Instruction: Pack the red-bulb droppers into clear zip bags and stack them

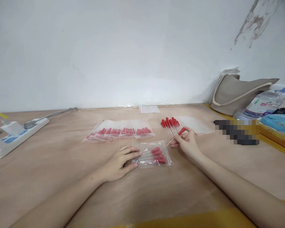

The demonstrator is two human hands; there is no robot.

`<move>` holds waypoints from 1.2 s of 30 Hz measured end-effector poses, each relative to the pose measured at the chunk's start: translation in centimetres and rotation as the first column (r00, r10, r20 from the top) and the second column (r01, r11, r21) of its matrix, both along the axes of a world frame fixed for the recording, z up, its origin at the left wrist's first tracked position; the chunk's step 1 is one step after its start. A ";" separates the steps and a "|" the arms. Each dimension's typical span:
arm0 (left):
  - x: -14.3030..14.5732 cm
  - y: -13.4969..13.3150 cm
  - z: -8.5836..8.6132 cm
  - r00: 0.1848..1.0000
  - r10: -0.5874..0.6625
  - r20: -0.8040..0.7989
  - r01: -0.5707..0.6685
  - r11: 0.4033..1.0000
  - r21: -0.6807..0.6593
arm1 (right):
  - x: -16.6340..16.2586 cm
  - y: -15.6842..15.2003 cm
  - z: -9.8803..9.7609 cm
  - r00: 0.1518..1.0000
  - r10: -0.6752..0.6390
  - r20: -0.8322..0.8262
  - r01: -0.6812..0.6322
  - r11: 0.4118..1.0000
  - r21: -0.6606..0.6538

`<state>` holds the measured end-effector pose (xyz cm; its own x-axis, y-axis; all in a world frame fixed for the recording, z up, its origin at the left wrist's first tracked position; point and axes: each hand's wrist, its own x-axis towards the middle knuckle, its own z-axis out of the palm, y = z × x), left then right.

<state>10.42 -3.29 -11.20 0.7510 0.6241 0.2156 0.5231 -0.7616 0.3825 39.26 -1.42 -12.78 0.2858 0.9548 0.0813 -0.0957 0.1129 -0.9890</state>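
Note:
A clear zip-lock bag lies flat in front of me with several red-bulbed droppers inside, bulbs toward its red-lined right end. My left hand grips the bag's left edge, fingers on top and the thumb near the lower corner. Between the thumb and fingers of my right hand is a single glass dropper, its red bulb up and its tip slanting down-left toward the bag's right end. Just behind that hand, a fanned group of loose droppers lies on the table.
Filled zip-lock bags overlap in a row at left centre. Behind them lies a flat bag; more clear bags lie right. A power strip stands at left. A grey bag, water bottle and blue pack occupy the right.

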 end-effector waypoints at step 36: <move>0.1 -0.3 0.0 0.999 0.050 0.013 -0.050 0.999 -0.003 | -2.3 1.0 -0.2 0.751 0.586 0.304 -0.565 0.809 -0.163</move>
<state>10.54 -3.60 -11.21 0.7161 0.6612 0.2236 0.5555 -0.7338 0.3911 36.93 -0.39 -13.01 -0.3526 0.9357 0.0077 0.2017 0.0840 -0.9758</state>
